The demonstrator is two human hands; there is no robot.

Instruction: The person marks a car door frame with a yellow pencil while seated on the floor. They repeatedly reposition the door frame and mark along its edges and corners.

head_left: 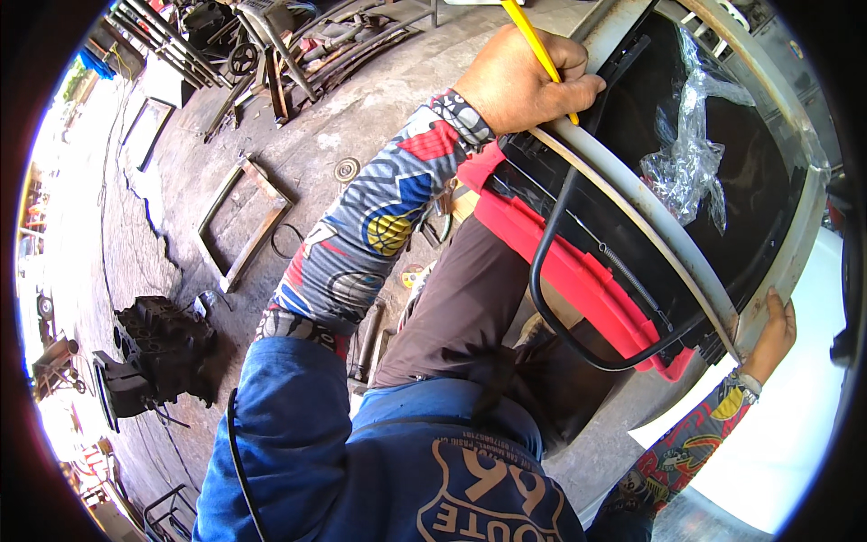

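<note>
My left hand [533, 86] is closed round a slim yellow pencil [535, 41], whose lower end meets a light grey metal frame [646, 194]. At the right, my right hand [770, 339] grips that frame's near corner, fingers along its outer edge. The frame lies over what looks like an upturned seat, with a black underside [736, 172] and red fabric [578, 280] along its side. Crumpled clear plastic film [691, 163] rests on the black part. A bent black bar [539, 262] and a thin coil spring [623, 271] show beside the red fabric.
On the concrete floor to the left lie a rectangular metal frame [242, 221] and a dark engine block [163, 348]. Scrap metal bars [312, 81] are piled at the back. A white sheet-like surface [768, 434] is at the right. My legs [461, 307] are below the seat.
</note>
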